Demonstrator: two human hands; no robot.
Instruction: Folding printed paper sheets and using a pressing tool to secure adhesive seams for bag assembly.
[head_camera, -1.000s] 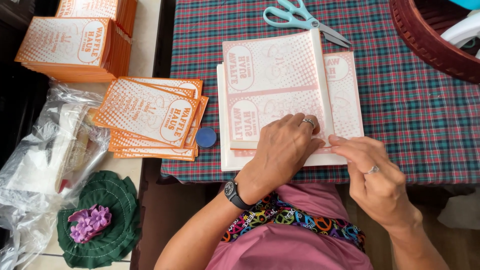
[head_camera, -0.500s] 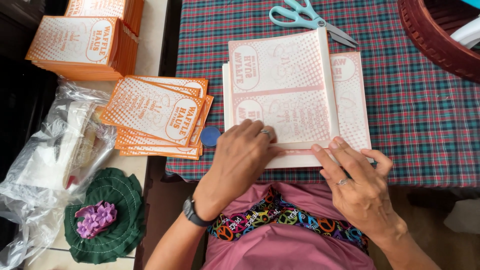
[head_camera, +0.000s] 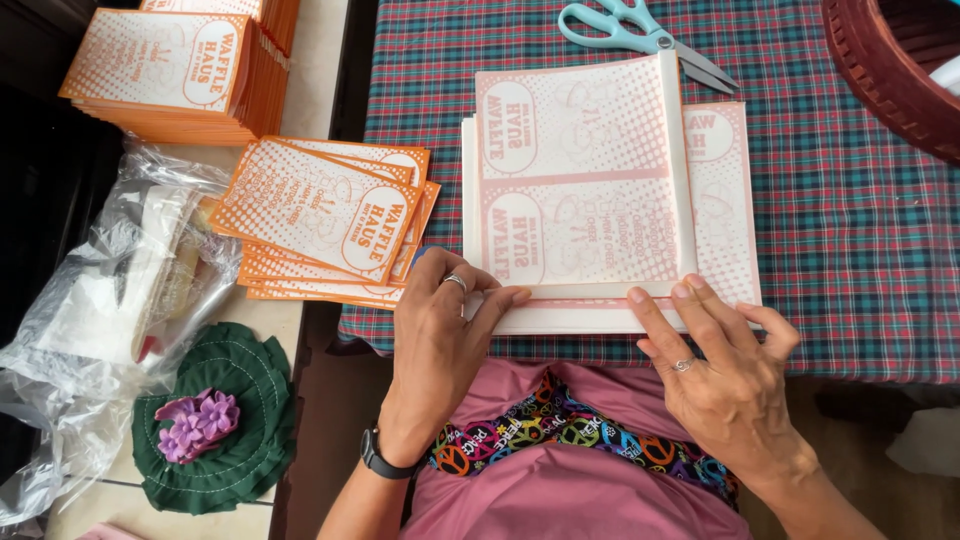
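Note:
A stack of pale pink printed paper sheets (head_camera: 590, 190) lies on the plaid tablecloth (head_camera: 850, 230), with a folded top sheet resting on it. My left hand (head_camera: 440, 330) lies flat, its fingertips pressing the near left corner of the stack. My right hand (head_camera: 720, 360) rests at the near edge, fingers spread and pressing down on the folded border. Neither hand grips anything. A ring shows on each hand and a dark watch sits on the left wrist.
Teal scissors (head_camera: 640, 30) lie at the far edge. A dark red basket (head_camera: 880, 70) stands far right. Folded orange printed packets (head_camera: 320, 220) are piled to the left, with a taller stack (head_camera: 170, 80) behind. Clear plastic bags (head_camera: 100, 300) and a green crocheted piece (head_camera: 220, 420) lie near left.
My left hand has slid left along the near edge of the paper to its left corner. My right hand has stayed at the near edge.

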